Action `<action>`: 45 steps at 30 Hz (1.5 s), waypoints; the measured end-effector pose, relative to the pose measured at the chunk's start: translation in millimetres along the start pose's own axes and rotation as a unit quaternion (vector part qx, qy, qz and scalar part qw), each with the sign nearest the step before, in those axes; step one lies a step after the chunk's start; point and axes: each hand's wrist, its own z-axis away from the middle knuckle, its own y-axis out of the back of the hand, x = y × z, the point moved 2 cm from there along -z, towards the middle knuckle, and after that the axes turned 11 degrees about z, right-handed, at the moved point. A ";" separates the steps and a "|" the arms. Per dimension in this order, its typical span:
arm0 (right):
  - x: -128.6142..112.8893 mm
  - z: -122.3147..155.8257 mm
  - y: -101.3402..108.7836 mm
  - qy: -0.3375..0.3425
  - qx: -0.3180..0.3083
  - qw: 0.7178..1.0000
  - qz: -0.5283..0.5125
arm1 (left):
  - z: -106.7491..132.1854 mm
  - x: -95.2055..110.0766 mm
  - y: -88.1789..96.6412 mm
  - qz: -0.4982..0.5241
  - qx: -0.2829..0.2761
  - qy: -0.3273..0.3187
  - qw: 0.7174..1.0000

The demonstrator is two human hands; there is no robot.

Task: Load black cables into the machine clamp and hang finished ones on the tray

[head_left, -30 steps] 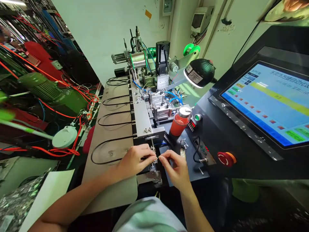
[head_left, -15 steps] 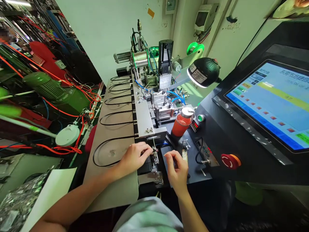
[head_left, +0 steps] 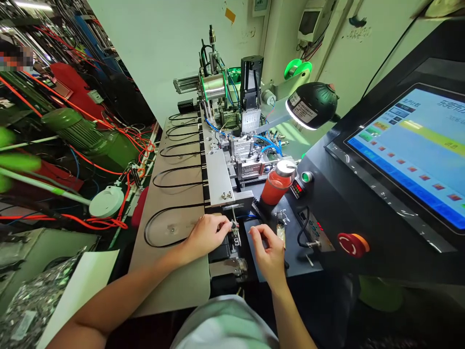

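Note:
My left hand rests over the edge of the beige plate, its thumb and forefinger pinched at a small metal fixture. What sits between those fingertips is too small to make out. Just right of the fixture, my right hand hovers with thumb and forefinger pressed together; anything in that pinch is hidden. Black cables lie in loops across the plate, their ends running under a silver guide bar. Behind my right hand, a tool with a yellowish handle lies on the dark surface.
A red-filled jar with a pale lid stands beyond my right hand. A black lamp shines over the machine. To the right are a red emergency stop button and a touchscreen. Wire spools stand at the back.
The whole view has shifted slightly, with things appearing a little farther right. Both hands keep nearly the same pose and place by the fixture.

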 end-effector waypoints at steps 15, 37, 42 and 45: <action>4.7 -21.6 -36.3 0.032 -0.082 0.993 -0.073 | -1.1 6.1 -3.2 -0.117 0.007 -0.029 0.993; 3.9 -15.0 -18.8 0.106 -0.023 0.994 0.012 | 17.9 -6.8 10.0 -0.227 0.024 -0.158 0.961; -0.7 -8.0 -12.6 0.148 0.013 0.988 0.049 | 16.3 -8.6 10.3 -0.234 0.012 -0.141 0.962; 2.1 -5.9 -9.7 0.112 0.044 0.992 0.046 | 15.6 -8.3 9.6 -0.230 0.013 -0.141 0.963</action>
